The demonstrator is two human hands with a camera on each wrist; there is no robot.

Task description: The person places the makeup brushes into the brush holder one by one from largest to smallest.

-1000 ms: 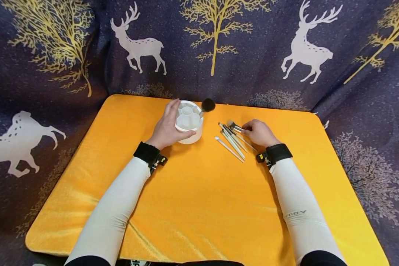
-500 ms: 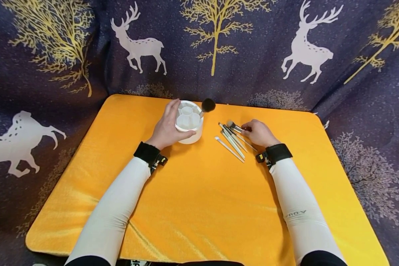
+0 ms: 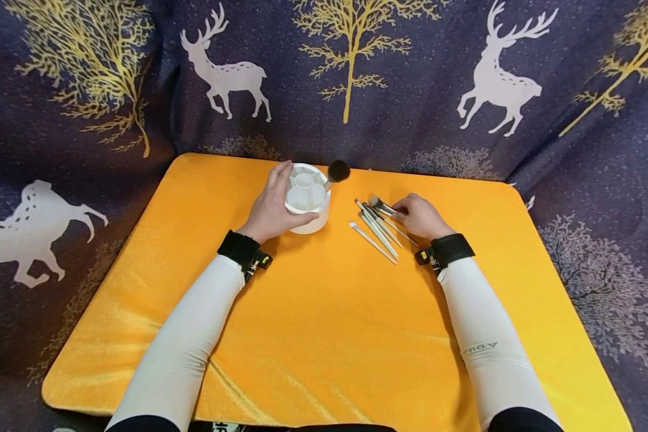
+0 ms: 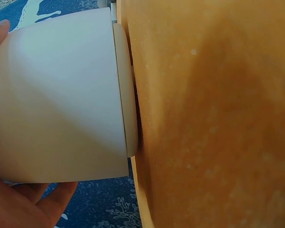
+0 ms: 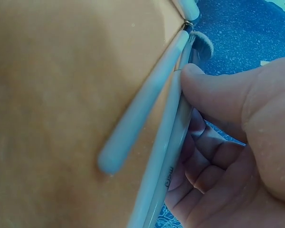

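Note:
My left hand point(image 3: 272, 207) grips a round white brush holder point(image 3: 310, 224) from its left side, thumb across the front and fingers behind. The holder stands upright and has several compartments inside. A large dark-bristled makeup brush point(image 3: 338, 171) leans out of its right side. Over the pile at the right, my right hand point(image 3: 420, 216) pinches a makeup brush point(image 3: 382, 205) with a wide tan head, near its metal collar. In the right wrist view, thumb and fingers close round pale handles point(image 5: 164, 142); whether more than one is held I cannot tell.
Several slim makeup brushes point(image 3: 379, 228) lie fanned out left of the right hand, one white brush point(image 3: 372, 242) slightly apart. The yellow cloth-covered table point(image 3: 324, 336) ends at a dark curtain point(image 3: 410, 90) printed with deer and trees.

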